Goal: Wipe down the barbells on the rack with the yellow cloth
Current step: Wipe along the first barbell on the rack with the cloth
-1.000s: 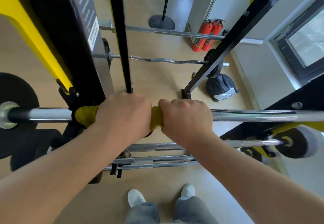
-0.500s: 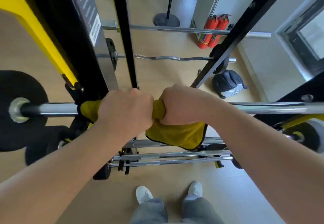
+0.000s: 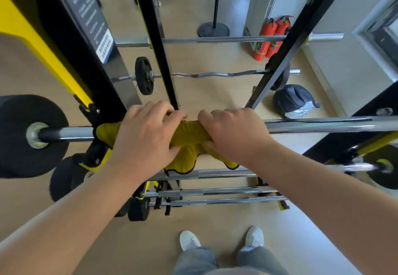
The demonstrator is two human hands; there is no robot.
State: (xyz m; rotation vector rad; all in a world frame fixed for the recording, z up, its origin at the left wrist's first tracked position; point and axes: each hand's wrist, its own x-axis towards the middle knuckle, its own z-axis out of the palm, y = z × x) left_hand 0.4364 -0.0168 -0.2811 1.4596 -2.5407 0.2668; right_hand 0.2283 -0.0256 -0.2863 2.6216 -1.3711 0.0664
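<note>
In the head view, your left hand point(image 3: 148, 136) and right hand point(image 3: 232, 134) both clutched the soft yellow cloth point(image 3: 189, 136). It was bunched round the long chrome steel barbell point(image 3: 323, 125), which crossed the frame from nine to three o'clock. Your fingers curled over the top of cloth and bar. The hands sat close together near the centre, and loose folds of cloth hung below the bar toward six o'clock.

The cloth sat toward the bar's left end, near the thick black weight plate point(image 3: 21, 136) at nine o'clock.

By my reading, you were early in the job. The long bare stretch of this bar toward three o'clock looked left to cover, though shine alone could not tell me which parts were clean.

Also apparently left were:
- the low stack of chrome bars point(image 3: 215, 191) at six o'clock
- the wavy chrome curl bar point(image 3: 215, 74) at twelve o'clock
- the straight chrome bar point(image 3: 215, 39) beyond it

Two red fire extinguishers point(image 3: 271, 37) stood at one o'clock.
</note>
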